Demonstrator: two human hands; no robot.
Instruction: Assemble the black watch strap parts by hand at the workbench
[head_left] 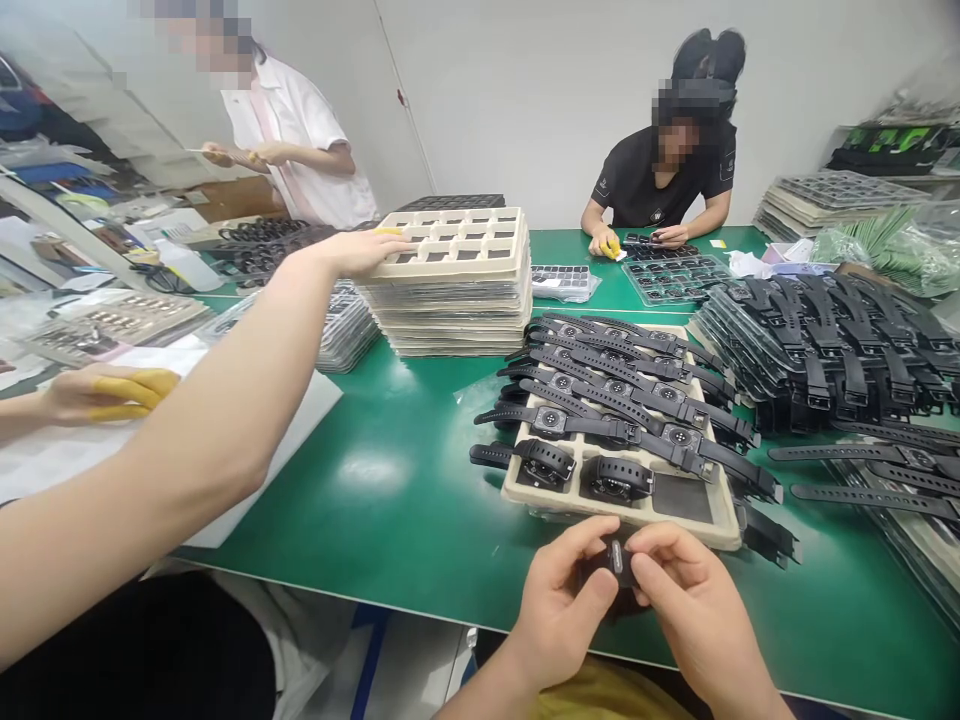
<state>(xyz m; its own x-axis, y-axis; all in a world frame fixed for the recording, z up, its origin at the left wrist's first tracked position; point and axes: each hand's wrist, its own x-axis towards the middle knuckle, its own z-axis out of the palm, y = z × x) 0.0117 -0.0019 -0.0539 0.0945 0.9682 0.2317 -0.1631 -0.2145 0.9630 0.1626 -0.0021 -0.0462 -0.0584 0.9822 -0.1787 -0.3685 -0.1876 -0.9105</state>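
Note:
Close to the table's front edge, my left hand (559, 605) and my right hand (686, 600) are closed around a black smartwatch (617, 558). The metal buckle of its strap shows between my fingertips; most of the watch is hidden by them. Just beyond my hands lies a cream tray (729, 525). Two watches with straps closed into loops, one at the left (544, 462) and one in the middle (616, 478), sit in its front row. The right front compartment shows its dark bottom. Several watches with straps laid out flat (615, 388) cover the rows behind.
A tall stack of cream trays (457, 310) stands at back left, a co-worker's hand (371, 250) on top. That bare arm crosses the left side. Piled watches on clear trays (832, 330) crowd the right. Another person (660, 170) works across the green table (360, 510).

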